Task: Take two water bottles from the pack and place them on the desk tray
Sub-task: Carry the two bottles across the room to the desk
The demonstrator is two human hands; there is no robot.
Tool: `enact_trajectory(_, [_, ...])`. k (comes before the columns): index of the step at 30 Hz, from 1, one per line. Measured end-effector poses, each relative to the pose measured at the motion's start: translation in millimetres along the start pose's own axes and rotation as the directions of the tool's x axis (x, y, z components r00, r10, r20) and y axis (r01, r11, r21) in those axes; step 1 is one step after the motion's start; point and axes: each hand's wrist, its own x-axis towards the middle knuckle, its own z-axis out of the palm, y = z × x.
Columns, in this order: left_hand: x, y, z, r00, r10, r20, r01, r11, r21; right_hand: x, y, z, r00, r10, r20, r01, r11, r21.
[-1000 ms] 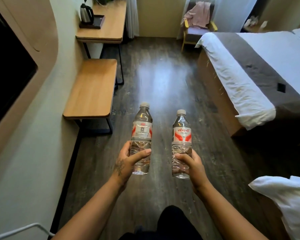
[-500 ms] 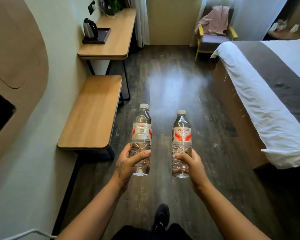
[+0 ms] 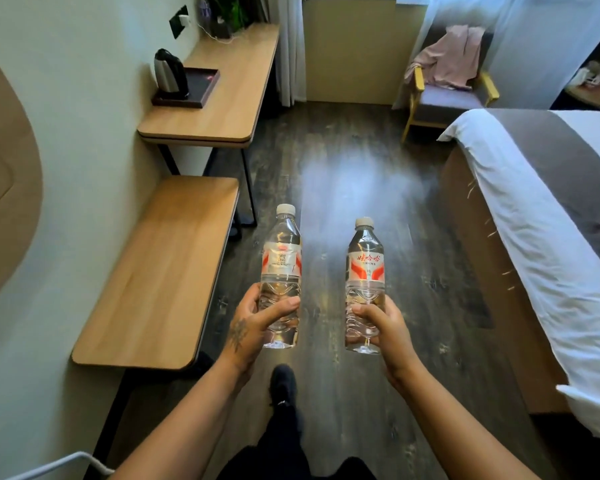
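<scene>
I hold two clear water bottles upright in front of me, each with a white cap and a red-and-white label. My left hand [image 3: 253,323] grips the lower half of the left bottle [image 3: 280,258]. My right hand [image 3: 383,327] grips the lower half of the right bottle [image 3: 365,268]. The dark desk tray [image 3: 205,86] lies far ahead on the wooden desk [image 3: 232,98] at the left wall, with a steel kettle [image 3: 168,74] standing on its near-left part. The pack is out of sight.
A low wooden bench [image 3: 160,282] runs along the left wall, nearer than the desk. A bed [image 3: 541,237] with white linen fills the right side. An armchair [image 3: 447,95] with pink cloth stands at the far end. Dark wood floor [image 3: 343,174] stretches between them.
I have walked forward: the desk, tray and bench are nearer and larger, and the bed has slid to the right. Both bottles stay held the same way.
</scene>
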Motion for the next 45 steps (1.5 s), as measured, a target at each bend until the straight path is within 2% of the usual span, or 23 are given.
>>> enact_trajectory(10, [230, 86, 2, 0.998, -0.020, 0.067, 0.019, 1.000, 0.018, 211, -76, 43, 0.997, 0.025, -0.075, -0.026, 1.000, -0.005])
enact_trajectory(17, [386, 141, 21, 0.998, -0.013, 0.064, 0.013, 1.000, 0.002, 360, -135, 59, 0.999, 0.023, -0.039, -0.021, 0.999, 0.037])
enact_trajectory(21, [421, 147, 30, 0.994, -0.029, 0.107, 0.028, 1.000, 0.008, 398, -146, 62, 1.000, 0.014, -0.027, -0.014, 1.000, 0.014])
enact_trajectory(30, [606, 222, 90, 1.000, -0.005, 0.031, 0.006, 1.000, -0.023, 618, -225, 53, 0.999, 0.010, 0.031, -0.011, 1.000, 0.024])
enact_trajectory(45, [885, 308, 118, 1.000, 0.005, 0.022, -0.004, 0.998, -0.063, 883, -317, 80, 0.999, 0.042, 0.015, -0.042, 0.999, 0.030])
